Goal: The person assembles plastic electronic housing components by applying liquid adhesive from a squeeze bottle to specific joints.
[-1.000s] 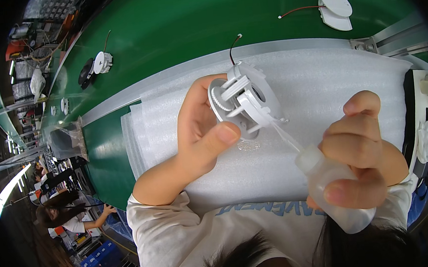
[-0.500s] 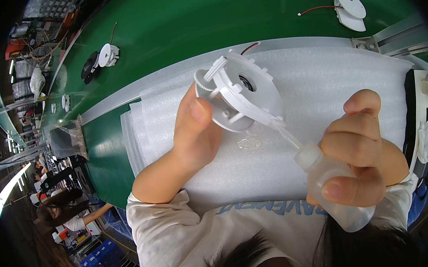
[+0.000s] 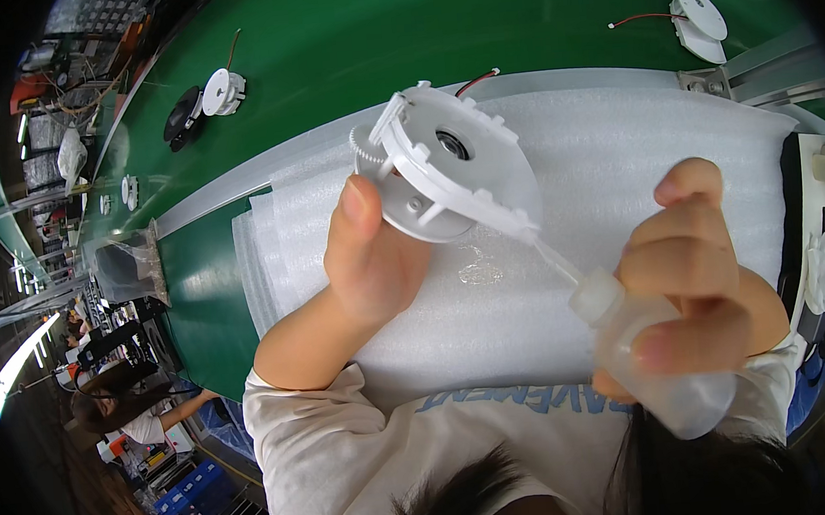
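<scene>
My left hand (image 3: 374,251) grips a white plastic assembly (image 3: 483,176) from below and the left, thumb up and the other fingers mostly hidden. The part has a toothed gear at its left side, a round dark-centred opening, and a short red wire beyond its far edge. My right hand (image 3: 686,277) is wrapped round a translucent squeeze bottle (image 3: 670,383). The bottle's thin nozzle (image 3: 558,263) points up and left, its tip at the lower right edge of the white part. A wet-looking clear patch (image 3: 480,267) lies on the foam below.
White foam sheeting (image 3: 654,154) covers my work surface. Beyond a metal rail, a green conveyor belt (image 3: 397,29) carries a similar wired white part (image 3: 700,17) and a white part (image 3: 224,92) beside a black disc (image 3: 183,118). Another person (image 3: 147,424) sits at the far left.
The white part has shifted slightly left and away from me, with the nozzle tip staying at its edge. The parts on the green belt have moved to the right.
</scene>
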`<move>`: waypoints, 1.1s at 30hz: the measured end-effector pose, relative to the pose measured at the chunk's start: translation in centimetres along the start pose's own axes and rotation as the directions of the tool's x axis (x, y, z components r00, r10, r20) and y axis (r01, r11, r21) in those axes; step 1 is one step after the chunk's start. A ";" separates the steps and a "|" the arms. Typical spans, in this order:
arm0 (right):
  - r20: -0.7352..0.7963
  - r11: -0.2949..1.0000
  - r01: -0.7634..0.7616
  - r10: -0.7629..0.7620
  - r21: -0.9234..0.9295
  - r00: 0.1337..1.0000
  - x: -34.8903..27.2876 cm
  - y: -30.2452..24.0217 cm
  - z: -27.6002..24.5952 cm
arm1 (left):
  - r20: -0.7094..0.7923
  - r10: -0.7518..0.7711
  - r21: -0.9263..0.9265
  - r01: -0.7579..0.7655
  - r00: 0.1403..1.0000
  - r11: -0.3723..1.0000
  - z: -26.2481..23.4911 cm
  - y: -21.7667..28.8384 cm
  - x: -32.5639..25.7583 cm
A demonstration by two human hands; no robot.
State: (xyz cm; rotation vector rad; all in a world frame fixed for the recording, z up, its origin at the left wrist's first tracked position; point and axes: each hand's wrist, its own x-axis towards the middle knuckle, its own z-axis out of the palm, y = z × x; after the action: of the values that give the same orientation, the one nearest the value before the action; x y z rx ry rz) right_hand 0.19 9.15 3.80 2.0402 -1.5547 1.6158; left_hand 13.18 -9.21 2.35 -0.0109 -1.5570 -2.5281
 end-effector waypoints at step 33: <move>0.160 0.381 -0.506 0.656 0.774 0.738 -1.1 2.9 2.4 | -0.469 -0.077 0.838 0.416 0.880 -0.353 -14.5 11.8 5.0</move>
State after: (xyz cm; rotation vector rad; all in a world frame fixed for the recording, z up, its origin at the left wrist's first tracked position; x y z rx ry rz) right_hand -0.25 6.98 0.53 1.5053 -1.8148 3.1521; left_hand 11.21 -27.97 6.75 0.9019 -3.1662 -0.2633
